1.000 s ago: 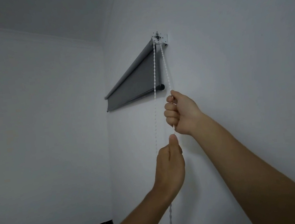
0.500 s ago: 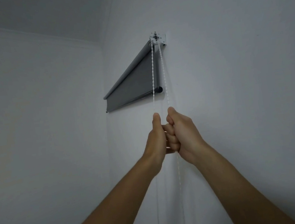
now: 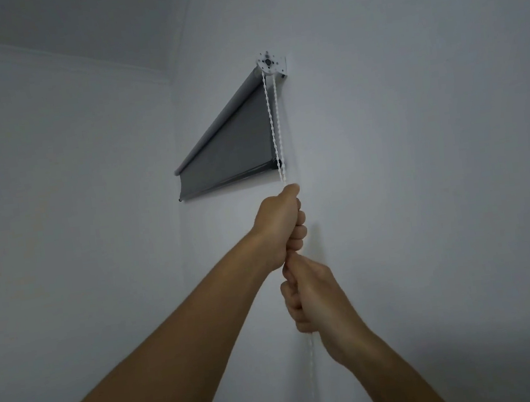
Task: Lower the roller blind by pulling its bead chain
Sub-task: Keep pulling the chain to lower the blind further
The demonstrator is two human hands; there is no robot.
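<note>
High on the right-hand wall, at 12 o'clock: one grey fabric roller blind [image 3: 234,151], partly unrolled, tube and round white bracket [image 3: 269,64] above. One white bead chain [image 3: 271,116], two strands. Left hand [image 3: 282,228], grip fisted round chain; directly below, touching, right hand [image 3: 309,299], grip likewise fisted on chain.

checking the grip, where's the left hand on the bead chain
The left hand is fisted on the bead chain just below the blind's bottom bar, directly above the right hand.
</note>
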